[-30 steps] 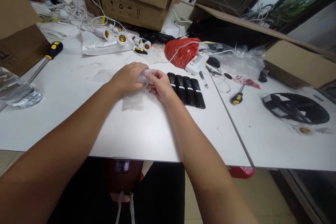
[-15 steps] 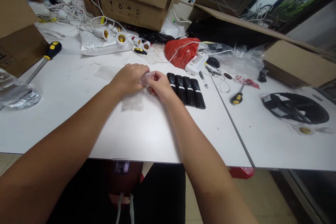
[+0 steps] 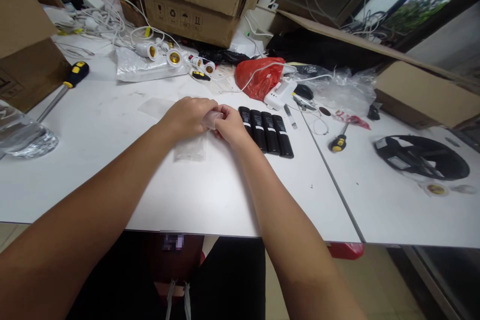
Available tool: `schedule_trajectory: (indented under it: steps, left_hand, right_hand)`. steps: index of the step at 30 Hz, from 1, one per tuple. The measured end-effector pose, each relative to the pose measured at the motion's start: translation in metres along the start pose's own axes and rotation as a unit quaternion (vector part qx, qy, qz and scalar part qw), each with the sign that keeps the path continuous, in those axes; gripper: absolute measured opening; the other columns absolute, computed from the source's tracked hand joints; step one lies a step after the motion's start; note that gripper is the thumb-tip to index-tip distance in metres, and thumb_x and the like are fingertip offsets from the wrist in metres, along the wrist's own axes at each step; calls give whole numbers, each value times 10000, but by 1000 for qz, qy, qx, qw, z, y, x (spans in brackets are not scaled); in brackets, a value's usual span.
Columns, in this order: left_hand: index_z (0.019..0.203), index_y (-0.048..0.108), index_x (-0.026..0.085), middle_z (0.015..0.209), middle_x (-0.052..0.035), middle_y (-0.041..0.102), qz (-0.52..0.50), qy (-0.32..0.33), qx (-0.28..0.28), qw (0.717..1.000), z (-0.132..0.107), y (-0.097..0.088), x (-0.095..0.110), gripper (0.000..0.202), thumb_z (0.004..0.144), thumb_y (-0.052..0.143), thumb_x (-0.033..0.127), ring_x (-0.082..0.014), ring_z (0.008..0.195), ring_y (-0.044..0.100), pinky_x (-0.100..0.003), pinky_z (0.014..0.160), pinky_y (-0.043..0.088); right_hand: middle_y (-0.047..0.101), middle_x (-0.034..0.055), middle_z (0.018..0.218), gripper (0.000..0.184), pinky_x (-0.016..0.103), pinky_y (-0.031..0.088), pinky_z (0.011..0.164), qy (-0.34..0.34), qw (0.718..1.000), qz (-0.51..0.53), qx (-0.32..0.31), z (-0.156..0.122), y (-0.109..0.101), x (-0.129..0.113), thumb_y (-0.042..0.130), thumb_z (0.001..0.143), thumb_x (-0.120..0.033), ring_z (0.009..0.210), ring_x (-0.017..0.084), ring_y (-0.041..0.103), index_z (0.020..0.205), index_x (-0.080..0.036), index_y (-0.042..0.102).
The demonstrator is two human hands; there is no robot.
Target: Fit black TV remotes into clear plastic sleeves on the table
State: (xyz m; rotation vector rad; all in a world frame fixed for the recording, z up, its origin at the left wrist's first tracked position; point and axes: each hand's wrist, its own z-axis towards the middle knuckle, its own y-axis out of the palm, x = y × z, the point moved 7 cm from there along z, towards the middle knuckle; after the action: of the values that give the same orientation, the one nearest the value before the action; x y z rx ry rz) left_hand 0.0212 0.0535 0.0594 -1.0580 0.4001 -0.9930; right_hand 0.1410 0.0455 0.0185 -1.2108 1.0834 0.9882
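Between my two hands is a small clear plastic bag (image 3: 212, 119); its far side is hidden by my fingers. My left hand (image 3: 189, 116) is closed round the bag's left part, back of the hand upward. With thumb and fingers my right hand (image 3: 229, 122) pinches the bag's right end. Below the left hand, more clear plastic bags (image 3: 190, 150) lie flat on the table, and another clear sheet (image 3: 155, 107) lies beyond the left wrist. Several black, slim handsets (image 3: 267, 131) with white labels lie side by side just right of my right hand.
A screwdriver (image 3: 77, 74) and a clear water vessel (image 3: 26, 132) stand at left. Lamp sockets (image 3: 174, 57), cables and cardboard boxes (image 3: 187, 15) line the back. A red bag (image 3: 258, 77), white power strip (image 3: 280, 94), second screwdriver (image 3: 338, 143) and black reel (image 3: 422, 157) are to the right.
Both hands keep hold of the plastic bag, and the fingers have shifted slightly together around it. The whole view has moved a little; the handsets and other table things stay in place.
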Motion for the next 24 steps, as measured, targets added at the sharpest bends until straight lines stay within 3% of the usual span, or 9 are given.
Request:
schedule_trajectory:
  steps: [3,7,14,16,18,20,21,24]
  left_hand:
    - [1129,661,216,1072,-60,745,-2,-21,0,1000,-2,-3,-8,319,820,615,279,-288,930,699,-381,792,490]
    - [1108,679,232,1065,-57,756,5,-57,-15,998,-5,-7,-20,344,770,613,226,-289,942,708,-376,780,498]
    - [1049,690,215,1036,-74,756,11,-70,-9,997,-6,-12,-25,281,773,650,255,-304,944,708,-378,765,496]
    - [1068,691,215,1061,-70,755,15,-77,-10,997,-6,-13,-25,294,779,648,244,-303,967,707,-376,786,500]
    - [1087,695,216,1090,-66,755,23,-99,-4,995,-7,-14,-27,306,785,641,226,-303,999,704,-374,817,502]
    - [1095,698,219,1099,-63,754,29,-135,8,990,-10,-18,-33,309,792,638,214,-302,1019,702,-369,837,505]
    - [1095,699,223,1097,-60,755,31,-152,16,988,-11,-19,-37,308,793,639,210,-301,1021,702,-367,841,505]
    - [1080,703,230,1087,-55,758,35,-183,37,982,-13,-23,-46,301,785,647,206,-302,1015,704,-365,835,506]
  right_hand:
    - [577,-50,625,276,216,378,381,10,1000,12,8,-2,-3,-3,508,673,-25,398,89,468,861,-195,619]
    - [622,-28,703,259,217,450,440,-5,999,21,37,1,-10,-3,536,670,-38,490,95,524,859,-182,640]
    - [608,-33,751,253,226,450,502,-28,995,58,80,11,-20,0,611,681,-124,561,100,527,929,-172,623]
    - [614,-25,798,282,246,467,541,-38,997,21,70,11,-24,-4,613,703,-172,587,109,535,984,-176,617]
    - [640,-4,875,321,284,501,634,-71,992,-82,62,6,-32,-16,634,742,-245,655,132,568,1055,-182,615]
    - [668,43,997,369,345,517,781,-95,960,-247,85,-3,-43,-29,645,789,-316,809,186,618,1131,-183,608]
    - [671,83,1068,390,382,508,852,-86,930,-341,104,-8,-48,-34,641,811,-333,917,229,630,1165,-173,603]
    - [611,225,1254,483,468,483,928,23,822,-555,123,-20,-58,-33,646,857,-343,1176,376,571,1273,-108,576]
